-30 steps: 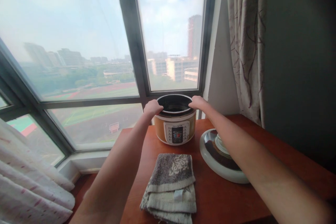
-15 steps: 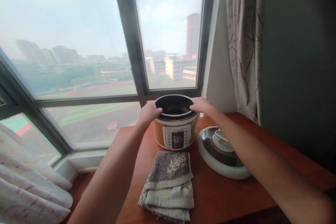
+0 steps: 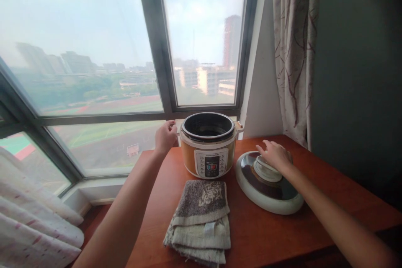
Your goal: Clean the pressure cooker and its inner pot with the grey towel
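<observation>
An electric cooker (image 3: pixel 189 157), orange-brown and white with a control panel, stands uncovered at the back of the table. Its dark inner pot (image 3: pixel 207 125) sits inside, rim showing. At the cooker's left side, my left hand (image 3: pixel 166 136) has its fingers curled around the side handle, which is mostly hidden. My right hand (image 3: pixel 276 155) is over the round lid (image 3: pixel 282 205), fingers spread above its pale knob (image 3: pixel 266 171); whether they touch the knob is unclear. In front of the cooker lies a folded grey-and-cream towel (image 3: pixel 201 217).
The reddish-brown wooden table (image 3: pixel 251 234) carries all these things. Large windows (image 3: pixel 202 46) rise behind it. One curtain (image 3: pixel 295 58) hangs at the right by a dark wall, and another curtain (image 3: pixel 37 217) hangs at the lower left.
Both hands have left the inner pot's rim. My left hand has shifted left to the cooker's side; my right hand has moved right and down, over the lid's knob.
</observation>
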The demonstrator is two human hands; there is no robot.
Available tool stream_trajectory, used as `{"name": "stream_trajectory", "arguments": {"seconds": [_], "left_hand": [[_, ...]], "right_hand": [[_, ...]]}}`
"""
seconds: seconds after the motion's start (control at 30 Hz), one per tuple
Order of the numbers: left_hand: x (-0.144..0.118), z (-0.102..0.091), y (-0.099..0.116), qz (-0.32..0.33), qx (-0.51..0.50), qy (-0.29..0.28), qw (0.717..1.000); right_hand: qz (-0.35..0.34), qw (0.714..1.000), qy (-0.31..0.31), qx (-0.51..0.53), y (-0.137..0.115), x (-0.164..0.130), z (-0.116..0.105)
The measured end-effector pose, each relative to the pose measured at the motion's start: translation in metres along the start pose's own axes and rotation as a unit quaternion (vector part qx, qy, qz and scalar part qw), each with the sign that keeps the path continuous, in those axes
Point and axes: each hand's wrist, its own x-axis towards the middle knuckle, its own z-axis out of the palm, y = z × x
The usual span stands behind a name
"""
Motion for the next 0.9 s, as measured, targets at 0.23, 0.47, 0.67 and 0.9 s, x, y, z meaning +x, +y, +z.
{"name": "stream_trajectory", "arguments": {"seconds": [0.23, 0.47, 0.67, 0.9], "left_hand": [[0.001, 0.011, -0.040, -0.078, -0.127, 0.013, 0.989], [0.012, 0.038, -0.038, -0.103, -0.246, -0.039, 0.963], [0.015, 0.038, -0.041, -0.125, -0.321, -0.089, 0.935], [0.012, 0.042, -0.034, -0.101, -0.392, -0.144, 0.903]], "right_hand": [[-0.045, 0.998, 0.030, -0.034, 0.022, -0.037, 0.054], [-0.080, 0.993, 0.087, -0.007, 0.036, -0.031, 0.080], [-0.117, 0.984, 0.121, 0.061, 0.055, -0.027, 0.082], [-0.054, 0.981, 0.160, 0.101, 0.081, -0.030, 0.040]]}}
